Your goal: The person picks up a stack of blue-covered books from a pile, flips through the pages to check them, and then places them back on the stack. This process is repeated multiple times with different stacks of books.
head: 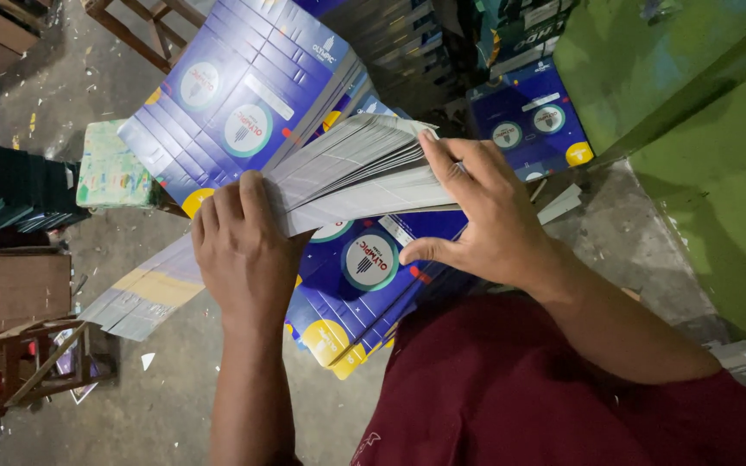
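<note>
A thick fanned bundle of flat grey card sheets [364, 168] is held between both hands over a pile of blue printed carton blanks [356, 285]. My left hand [239, 250] grips the bundle's near left end, fingers curled over its edge. My right hand [481, 216] clamps the right side, fingertips on the top edge and thumb underneath. Another stack of blue blanks [243, 86] lies tilted behind the bundle.
A wrapped greenish packet [112, 168] sits to the left. Dark stacked sheets [10, 185] and a brown box [10, 289] line the left edge. A wooden frame [28, 362] stands at lower left. A green wall [710, 129] rises on the right. Grey concrete floor [174, 397] shows below.
</note>
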